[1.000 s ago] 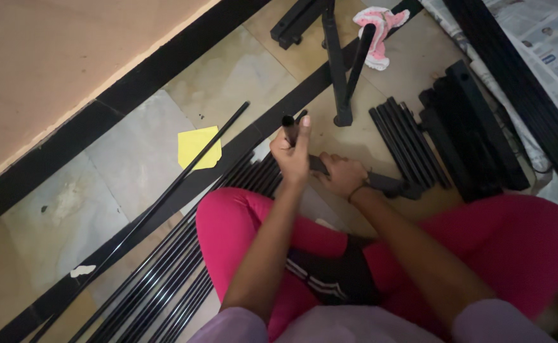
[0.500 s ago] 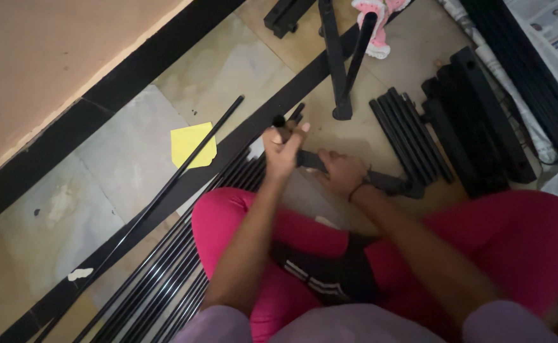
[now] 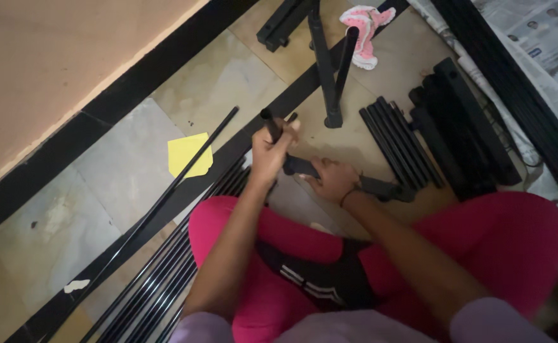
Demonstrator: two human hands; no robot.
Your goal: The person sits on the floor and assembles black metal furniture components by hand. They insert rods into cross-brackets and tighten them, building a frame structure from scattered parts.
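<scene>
I sit cross-legged on the floor in pink trousers. My left hand is closed around a short black tube that stands up from a black bar lying on the floor in front of my knees. My right hand presses down on that bar near its middle, fingers wrapped over it. The bar's right end reaches a bundle of short black rods.
Several long thin black rods lie by my left knee. A yellow paper scrap is on the tiles. Black frame parts and upright legs lie ahead, with a pink cloth and newspaper.
My left hand has shifted slightly on the short tube, which now tilts a little to the left. My right hand stays on the bar.
</scene>
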